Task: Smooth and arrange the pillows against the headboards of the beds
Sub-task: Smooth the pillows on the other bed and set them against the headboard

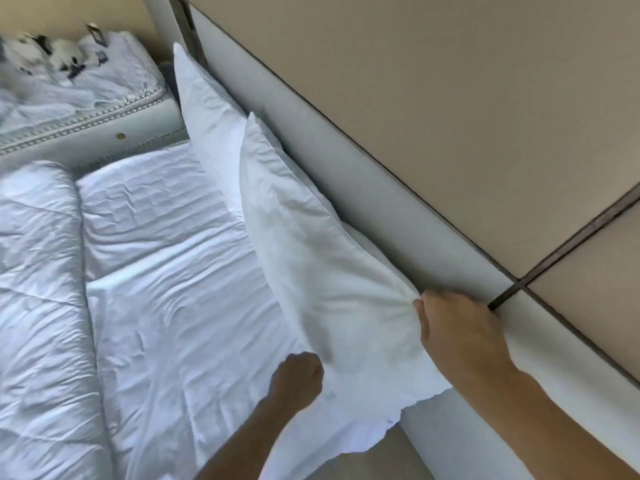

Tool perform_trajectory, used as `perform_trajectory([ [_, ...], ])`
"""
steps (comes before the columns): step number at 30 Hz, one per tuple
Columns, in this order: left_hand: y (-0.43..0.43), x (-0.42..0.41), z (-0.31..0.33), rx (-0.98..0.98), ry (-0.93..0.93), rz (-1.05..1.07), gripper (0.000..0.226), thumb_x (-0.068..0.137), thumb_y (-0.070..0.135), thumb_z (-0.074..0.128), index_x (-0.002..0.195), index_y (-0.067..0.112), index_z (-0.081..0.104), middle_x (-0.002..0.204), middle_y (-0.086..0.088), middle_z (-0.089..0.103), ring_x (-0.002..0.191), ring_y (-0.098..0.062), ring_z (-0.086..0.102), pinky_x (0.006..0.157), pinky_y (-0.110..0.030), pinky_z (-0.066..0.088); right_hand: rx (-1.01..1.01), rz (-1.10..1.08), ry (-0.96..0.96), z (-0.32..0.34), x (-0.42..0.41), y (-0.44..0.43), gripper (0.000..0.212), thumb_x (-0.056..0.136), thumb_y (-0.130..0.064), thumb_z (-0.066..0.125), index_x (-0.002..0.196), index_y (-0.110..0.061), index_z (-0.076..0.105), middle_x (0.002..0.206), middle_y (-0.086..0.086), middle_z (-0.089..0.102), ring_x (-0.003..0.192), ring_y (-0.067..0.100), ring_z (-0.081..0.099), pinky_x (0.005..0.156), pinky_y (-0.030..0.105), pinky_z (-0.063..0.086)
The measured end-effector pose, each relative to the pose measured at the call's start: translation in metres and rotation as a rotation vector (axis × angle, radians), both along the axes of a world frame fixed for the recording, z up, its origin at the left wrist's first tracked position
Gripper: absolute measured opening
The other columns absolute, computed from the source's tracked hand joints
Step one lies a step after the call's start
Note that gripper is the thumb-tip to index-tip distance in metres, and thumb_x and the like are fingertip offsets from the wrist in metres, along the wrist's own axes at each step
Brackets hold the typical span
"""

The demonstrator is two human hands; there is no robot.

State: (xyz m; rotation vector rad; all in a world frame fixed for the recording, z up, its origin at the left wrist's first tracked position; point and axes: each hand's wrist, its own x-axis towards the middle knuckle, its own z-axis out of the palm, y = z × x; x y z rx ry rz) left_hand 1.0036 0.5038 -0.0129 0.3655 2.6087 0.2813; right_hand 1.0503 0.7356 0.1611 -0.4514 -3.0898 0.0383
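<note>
Pillow [311, 271] against headboard [346, 174], right hand [453, 330] gripping its corner, left hand [298, 379] gripping lower edge

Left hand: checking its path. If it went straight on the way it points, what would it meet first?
The near pillow: the left hand, a fist, seems already against its lower edge, pointing into it. Beyond lies the headboard.

Bedroom, two beds; white sheet [180, 271] on the near one, two white pillows [311, 265] stood against a long padded headboard [346, 161], quilted duvet [38, 271] bunched at left. Second mattress [86, 126] with stitched edging just beyond, piled with rumpled linen; beige wall panels [450, 98] with dark trim above the headboard.
</note>
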Motion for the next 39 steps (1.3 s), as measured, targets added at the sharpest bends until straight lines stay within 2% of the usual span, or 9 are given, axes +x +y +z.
perform_trajectory([
  [4, -0.023, -0.137, 0.112, 0.097, 0.355, -0.135, 0.043, 0.094, 0.008, 0.049, 0.134, 0.022, 0.058, 0.139, 0.005, 0.055, 0.118, -0.023, 0.061, 0.098, -0.036, 0.049, -0.129, -0.085, 0.018, 0.007, 0.001, -0.014, 0.021, 0.098, -0.029, 0.056, 0.078, -0.024, 0.050, 0.069, -0.008, 0.049, 0.067, 0.017, 0.058, 0.054, 0.028, 0.036],
  [10, -0.006, -0.292, 0.176, -0.116, 0.450, -0.583, 0.090, 0.079, -0.015, 0.043, 0.156, 0.028, 0.027, 0.165, 0.005, 0.020, 0.109, -0.033, 0.064, 0.082, -0.041, 0.055, -0.096, -0.162, 0.091, 0.003, -0.035, -0.041, 0.024, 0.082, -0.022, 0.077, 0.099, -0.007, 0.071, 0.083, 0.011, 0.066, 0.079, 0.034, 0.063, 0.062, 0.039, 0.053],
  [14, 0.007, -0.349, 0.173, -0.172, 0.473, -0.729, 0.070, 0.085, -0.013, 0.043, 0.145, 0.022, 0.046, 0.143, -0.006, 0.049, 0.106, -0.034, 0.064, 0.084, -0.040, 0.054, -0.078, -0.226, 0.068, -0.006, -0.064, -0.054, 0.010, 0.077, -0.007, 0.080, 0.083, -0.005, 0.072, 0.079, 0.014, 0.065, 0.074, 0.038, 0.064, 0.066, 0.042, 0.057],
  [17, 0.010, -0.369, 0.171, -0.143, 0.520, -0.831, 0.042, 0.089, -0.004, 0.047, 0.123, 0.013, 0.063, 0.120, -0.009, 0.062, 0.103, -0.033, 0.063, 0.083, -0.037, 0.050, -0.085, -0.270, 0.090, -0.009, -0.074, -0.056, 0.020, 0.065, 0.005, 0.084, 0.067, -0.007, 0.068, 0.070, 0.013, 0.063, 0.063, 0.036, 0.064, 0.054, 0.038, 0.055],
  [22, 0.001, -0.404, 0.190, -0.002, 0.534, -0.840, 0.013, 0.089, 0.008, 0.058, 0.096, 0.007, 0.069, 0.102, -0.011, 0.066, 0.099, -0.034, 0.062, 0.082, -0.040, 0.050, -0.065, -0.348, 0.275, -0.002, -0.060, -0.055, 0.011, 0.078, -0.008, 0.080, 0.073, -0.008, 0.070, 0.072, 0.009, 0.060, 0.064, 0.035, 0.063, 0.040, 0.035, 0.048],
  [28, -0.004, -0.408, 0.189, -0.112, 0.419, -0.885, 0.042, 0.083, -0.009, 0.047, 0.112, 0.013, 0.069, 0.111, -0.011, 0.068, 0.102, -0.034, 0.063, 0.085, -0.039, 0.052, -0.079, -0.373, -0.064, -0.002, -0.052, -0.062, 0.015, 0.096, -0.027, 0.060, 0.101, -0.017, 0.069, 0.093, 0.002, 0.066, 0.090, 0.025, 0.064, 0.065, 0.035, 0.052],
  [33, -0.008, -0.425, 0.204, -0.189, 0.627, -0.913, 0.010, 0.088, 0.000, 0.057, 0.090, 0.008, 0.064, 0.097, -0.013, 0.066, 0.086, -0.034, 0.064, 0.070, -0.037, 0.047, -0.075, -0.382, 0.140, 0.005, -0.042, -0.065, 0.013, 0.074, -0.004, 0.081, 0.073, -0.008, 0.070, 0.065, 0.006, 0.060, 0.058, 0.033, 0.060, 0.044, 0.032, 0.046],
  [37, -0.024, -0.458, 0.199, -0.151, 0.579, -0.872, 0.050, 0.087, -0.006, 0.051, 0.128, 0.020, 0.058, 0.134, -0.001, 0.056, 0.105, -0.030, 0.065, 0.074, -0.040, 0.047, -0.078, -0.439, 0.058, -0.007, -0.030, -0.065, 0.013, 0.071, -0.007, 0.083, 0.079, -0.011, 0.073, 0.071, 0.006, 0.065, 0.066, 0.034, 0.064, 0.049, 0.034, 0.050],
  [39, -0.025, -0.468, 0.200, -0.231, 0.463, -0.917, 0.056, 0.087, -0.006, 0.049, 0.133, 0.024, 0.057, 0.136, 0.003, 0.056, 0.117, -0.026, 0.060, 0.080, -0.035, 0.047, -0.057, -0.457, 0.022, -0.018, -0.025, -0.061, 0.014, 0.071, -0.006, 0.082, 0.080, -0.013, 0.074, 0.074, 0.005, 0.067, 0.069, 0.034, 0.064, 0.051, 0.035, 0.050],
])
